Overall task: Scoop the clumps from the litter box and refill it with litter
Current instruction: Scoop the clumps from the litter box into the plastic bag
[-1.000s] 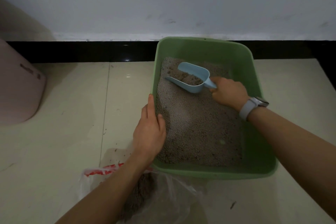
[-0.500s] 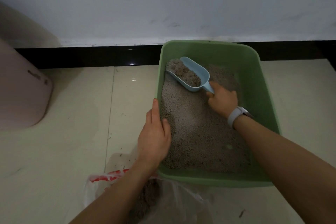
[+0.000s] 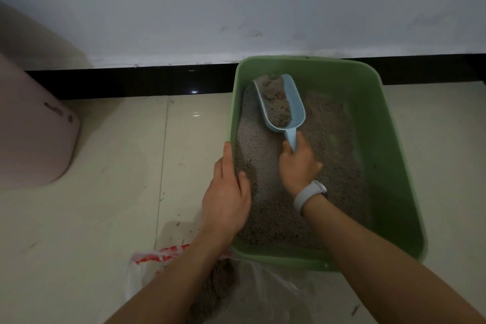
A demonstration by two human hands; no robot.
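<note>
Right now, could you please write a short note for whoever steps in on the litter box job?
Left hand grips the left rim of the green litter box and steadies it. Right hand holds the handle of the blue scoop, which sits over the far left corner of the box, loaded with clumps and loose litter.
A plastic bag lies on the floor in front of the box and already holds some litter.
Done: at least one scoop looks bagged, and one more is loaded.
Left: tip this load into the bag, check for more clumps, then refill; no fresh litter supply is in view.
</note>
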